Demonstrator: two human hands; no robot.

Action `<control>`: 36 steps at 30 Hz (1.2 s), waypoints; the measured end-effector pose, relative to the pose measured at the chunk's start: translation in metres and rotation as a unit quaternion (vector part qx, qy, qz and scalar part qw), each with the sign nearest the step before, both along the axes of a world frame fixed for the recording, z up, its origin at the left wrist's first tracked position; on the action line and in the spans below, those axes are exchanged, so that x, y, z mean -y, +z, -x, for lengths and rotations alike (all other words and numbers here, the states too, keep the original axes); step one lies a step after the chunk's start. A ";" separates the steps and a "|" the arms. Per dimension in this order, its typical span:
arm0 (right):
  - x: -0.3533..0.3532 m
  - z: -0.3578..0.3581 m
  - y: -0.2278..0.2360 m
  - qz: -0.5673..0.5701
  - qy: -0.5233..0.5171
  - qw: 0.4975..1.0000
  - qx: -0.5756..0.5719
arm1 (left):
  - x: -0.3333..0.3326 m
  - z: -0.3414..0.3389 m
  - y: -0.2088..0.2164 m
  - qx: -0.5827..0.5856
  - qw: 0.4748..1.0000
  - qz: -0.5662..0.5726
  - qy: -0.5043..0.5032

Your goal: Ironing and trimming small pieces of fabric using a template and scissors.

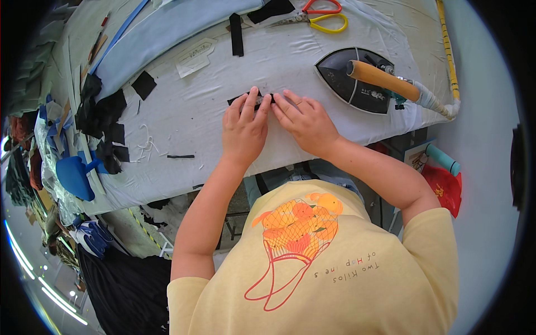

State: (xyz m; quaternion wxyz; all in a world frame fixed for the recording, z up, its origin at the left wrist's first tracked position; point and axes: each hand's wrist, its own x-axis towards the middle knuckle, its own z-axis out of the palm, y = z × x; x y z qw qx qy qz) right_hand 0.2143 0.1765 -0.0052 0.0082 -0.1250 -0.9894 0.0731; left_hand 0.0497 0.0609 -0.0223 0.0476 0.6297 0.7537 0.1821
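A small black fabric piece [237,101] lies on the white-covered table under my fingertips. My left hand [244,125] presses and grips it from the left, with the fingers extended over the cloth. At its right end, my right hand [304,121] holds the edge between thumb and fingers. Part of the piece is hidden by the fingers, so its folds cannot be made out. An iron [357,81] with a wooden handle rests to the right of my right hand. Beyond my hands lies a black fabric strip [237,34], beside a pale paper template [195,58].
Scissors [328,23] with red and yellow handles lie at the far side. Light blue fabric [167,39] stretches across the far left. Black scraps [106,111] and white thread [147,142] are to the left. A wrapped hose [438,104] runs along the right edge.
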 end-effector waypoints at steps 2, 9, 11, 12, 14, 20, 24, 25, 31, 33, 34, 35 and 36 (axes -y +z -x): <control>0.002 0.001 -0.003 0.033 -0.029 0.998 -0.034 | 0.000 0.000 0.000 0.011 1.000 0.004 0.006; 0.006 0.003 -0.004 0.057 -0.053 0.995 -0.068 | -0.001 0.000 0.000 0.019 1.000 0.013 0.006; 0.007 0.004 -0.004 0.027 -0.032 0.998 -0.038 | 0.000 -0.001 0.000 0.012 1.000 0.015 0.010; 0.007 0.004 -0.003 0.027 -0.032 0.998 -0.038 | 0.000 -0.001 -0.001 0.012 1.000 0.015 0.009; 0.008 0.005 -0.001 -0.016 -0.009 1.000 -0.011 | 0.000 -0.002 -0.001 0.003 1.000 0.008 0.012; 0.016 0.007 -0.010 -0.083 0.010 0.996 0.016 | -0.001 -0.003 -0.002 0.003 1.000 -0.003 0.017; 0.020 0.007 -0.007 -0.063 -0.005 0.998 0.011 | -0.003 -0.004 0.000 0.008 1.000 0.000 0.027; 0.021 0.006 -0.007 -0.032 -0.027 0.999 -0.002 | -0.003 -0.004 0.000 0.009 1.000 0.002 0.024; 0.021 0.004 -0.001 0.027 -0.049 0.998 -0.017 | -0.001 -0.002 -0.003 -0.006 1.000 0.003 0.015; 0.019 0.001 -0.001 0.024 -0.047 0.998 -0.020 | 0.000 -0.002 -0.005 -0.012 1.000 -0.003 0.011; 0.013 0.000 -0.001 0.036 -0.035 0.999 -0.017 | -0.001 -0.002 -0.005 -0.024 1.000 0.002 0.005; 0.007 -0.001 0.001 0.049 -0.022 0.998 -0.015 | 0.000 -0.002 -0.006 -0.036 0.999 0.008 0.001; -0.002 -0.003 0.009 0.048 -0.020 0.999 -0.015 | 0.001 -0.002 -0.007 -0.036 0.999 0.007 0.003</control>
